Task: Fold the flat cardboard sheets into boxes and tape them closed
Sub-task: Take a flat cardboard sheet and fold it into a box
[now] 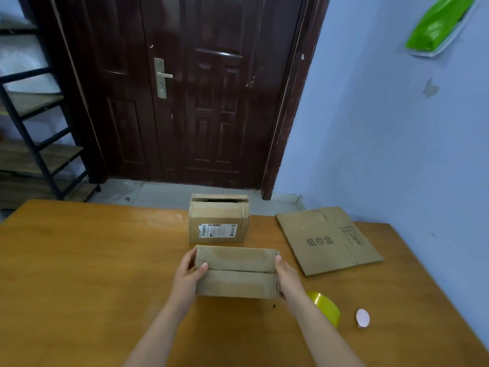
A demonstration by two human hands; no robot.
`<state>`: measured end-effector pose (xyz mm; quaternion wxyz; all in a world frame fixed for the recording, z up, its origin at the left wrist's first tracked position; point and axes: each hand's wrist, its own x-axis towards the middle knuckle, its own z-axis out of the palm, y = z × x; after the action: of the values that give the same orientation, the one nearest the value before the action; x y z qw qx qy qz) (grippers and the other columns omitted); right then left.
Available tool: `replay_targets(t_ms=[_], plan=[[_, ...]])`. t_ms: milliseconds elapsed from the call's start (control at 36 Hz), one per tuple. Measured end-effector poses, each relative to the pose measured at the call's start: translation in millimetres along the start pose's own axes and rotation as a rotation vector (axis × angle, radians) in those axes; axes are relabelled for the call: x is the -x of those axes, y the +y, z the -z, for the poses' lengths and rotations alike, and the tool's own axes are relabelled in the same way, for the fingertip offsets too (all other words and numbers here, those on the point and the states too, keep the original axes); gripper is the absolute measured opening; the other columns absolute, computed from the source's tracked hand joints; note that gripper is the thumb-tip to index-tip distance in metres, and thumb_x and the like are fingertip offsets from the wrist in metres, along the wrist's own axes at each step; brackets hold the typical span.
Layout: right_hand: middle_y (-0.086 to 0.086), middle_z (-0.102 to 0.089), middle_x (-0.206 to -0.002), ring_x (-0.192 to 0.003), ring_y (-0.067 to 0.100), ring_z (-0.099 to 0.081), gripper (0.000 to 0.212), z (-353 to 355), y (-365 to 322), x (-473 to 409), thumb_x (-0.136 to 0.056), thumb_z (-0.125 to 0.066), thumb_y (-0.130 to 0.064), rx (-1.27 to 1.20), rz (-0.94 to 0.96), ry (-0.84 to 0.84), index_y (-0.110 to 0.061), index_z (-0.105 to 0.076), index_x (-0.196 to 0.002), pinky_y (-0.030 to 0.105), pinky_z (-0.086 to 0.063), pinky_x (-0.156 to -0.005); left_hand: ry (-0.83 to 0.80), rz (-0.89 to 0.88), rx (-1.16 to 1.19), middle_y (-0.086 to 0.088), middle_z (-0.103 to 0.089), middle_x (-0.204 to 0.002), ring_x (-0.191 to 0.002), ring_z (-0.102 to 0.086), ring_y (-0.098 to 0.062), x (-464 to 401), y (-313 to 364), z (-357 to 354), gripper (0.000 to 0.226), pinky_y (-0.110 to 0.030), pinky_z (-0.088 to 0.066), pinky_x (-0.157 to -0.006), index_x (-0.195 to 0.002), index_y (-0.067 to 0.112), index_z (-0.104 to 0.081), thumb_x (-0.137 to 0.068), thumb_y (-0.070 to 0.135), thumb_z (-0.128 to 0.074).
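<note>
I saw the folded box (237, 272), flaps meeting, clamped between left hand (189, 274) and right hand (287, 275) mid-table.

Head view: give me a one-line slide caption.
Both hands, left and right, hold a folded box with flaps closed, untaped; tape roll and flat sheet wait nearby.

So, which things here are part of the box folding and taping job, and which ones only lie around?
Part of the job:
- box in both hands
- left hand, right hand
- labelled box
- flat cardboard sheet
- yellow tape roll

Only lying around:
- small white round object
- green bag on the wall
</note>
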<state>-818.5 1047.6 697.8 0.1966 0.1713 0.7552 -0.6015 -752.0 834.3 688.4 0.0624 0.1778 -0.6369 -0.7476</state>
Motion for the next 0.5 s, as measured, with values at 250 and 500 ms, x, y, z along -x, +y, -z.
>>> replay_targets(t_ms=[250,500], plan=[[0.005,-0.064,-0.094,-0.087,0.024,-0.058,0.053,35,16,20,-0.09,-0.028,-0.067,-0.283,-0.138,-0.013,-0.023,-0.059,-0.093,0.044,-0.048,-0.081,-0.148,-0.24,-0.261,0.018,-0.052,-0.132,-0.121,-0.046,-0.003,6,-20,-7,0.053,-0.02,-0.043,-0.093,-0.111,0.039,-0.057,-0.081,-0.004,-0.066],[0.003,-0.052,-0.122,-0.113,0.022,-0.05,0.042,38,33,20,-0.095,-0.052,-0.006,-0.167,0.171,0.102,-0.014,-0.04,-0.135,0.035,-0.044,-0.092,-0.077,-0.449,-0.593,0.03,-0.047,-0.112,-0.103,-0.052,-0.003,-2,-39,-6,0.084,-0.012,-0.044,-0.069,-0.092,0.052,-0.043,-0.061,-0.025,-0.06]])
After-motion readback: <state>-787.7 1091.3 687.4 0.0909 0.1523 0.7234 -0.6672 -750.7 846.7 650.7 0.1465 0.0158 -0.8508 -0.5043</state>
